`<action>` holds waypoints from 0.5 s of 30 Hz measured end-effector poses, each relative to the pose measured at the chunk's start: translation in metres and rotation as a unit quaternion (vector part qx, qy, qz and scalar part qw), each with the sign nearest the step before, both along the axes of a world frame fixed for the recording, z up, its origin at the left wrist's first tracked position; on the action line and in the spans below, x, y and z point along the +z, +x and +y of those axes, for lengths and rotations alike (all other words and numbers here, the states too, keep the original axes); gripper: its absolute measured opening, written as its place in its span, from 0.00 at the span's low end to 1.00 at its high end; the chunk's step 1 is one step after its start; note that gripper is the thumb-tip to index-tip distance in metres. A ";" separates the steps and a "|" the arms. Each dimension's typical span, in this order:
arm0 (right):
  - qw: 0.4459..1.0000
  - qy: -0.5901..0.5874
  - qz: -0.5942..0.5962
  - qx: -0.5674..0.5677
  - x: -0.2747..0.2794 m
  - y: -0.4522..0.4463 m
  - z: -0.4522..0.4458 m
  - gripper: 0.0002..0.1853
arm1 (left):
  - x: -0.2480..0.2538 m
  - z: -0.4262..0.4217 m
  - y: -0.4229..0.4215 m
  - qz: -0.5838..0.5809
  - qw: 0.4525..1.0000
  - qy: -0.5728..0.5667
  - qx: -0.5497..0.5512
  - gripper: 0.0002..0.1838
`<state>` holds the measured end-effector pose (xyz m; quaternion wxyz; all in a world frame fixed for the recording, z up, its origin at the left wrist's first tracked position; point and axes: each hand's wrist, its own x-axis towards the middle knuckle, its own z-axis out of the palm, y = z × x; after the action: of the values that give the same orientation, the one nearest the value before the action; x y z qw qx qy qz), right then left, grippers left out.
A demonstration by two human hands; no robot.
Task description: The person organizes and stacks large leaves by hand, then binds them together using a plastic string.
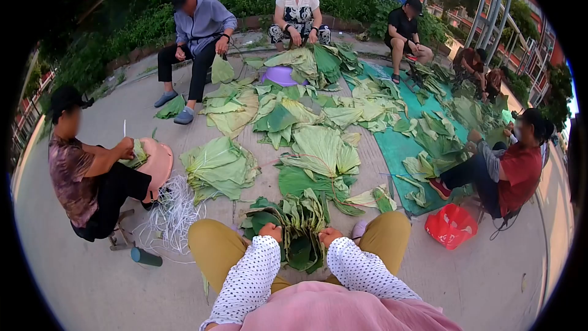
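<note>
A thick bundle of large, broad green leaves [301,224] stands between my knees, its folded edges turned up and partly browned. My left hand [271,231] is closed on the left side of this bundle, and my right hand [330,236] grips its right side. Fingertips of both hands are partly hidden among the leaves. Just beyond the bundle lies a spread pile of flat leaves [321,153] on the concrete. Another fanned stack of leaves [220,165] rests to the left of it.
White strips [171,214] lie tangled at left, near a dark green bottle [146,257] and a co-worker's pink basin [158,162]. A red plastic bag [451,227] sits at right. Leaves cover much of the green tarp [392,147]. Several seated people surround the piles; a purple basin [280,76] is farther back.
</note>
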<state>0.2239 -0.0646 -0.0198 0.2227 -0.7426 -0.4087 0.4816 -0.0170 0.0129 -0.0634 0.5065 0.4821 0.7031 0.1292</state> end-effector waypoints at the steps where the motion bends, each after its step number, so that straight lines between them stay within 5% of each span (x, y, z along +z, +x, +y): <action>1: 1.000 -0.005 -0.003 -0.002 0.002 0.000 0.000 0.19 | -0.004 0.000 0.000 0.003 1.000 0.004 0.000 0.13; 15: 1.000 0.003 -0.002 0.000 0.002 -0.002 -0.002 0.18 | -0.021 0.003 -0.002 0.003 1.000 0.018 -0.004 0.12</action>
<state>0.2224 -0.0662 -0.0175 0.2241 -0.7425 -0.4109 0.4791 -0.0193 0.0159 -0.0845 0.4964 0.4946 0.6999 0.1383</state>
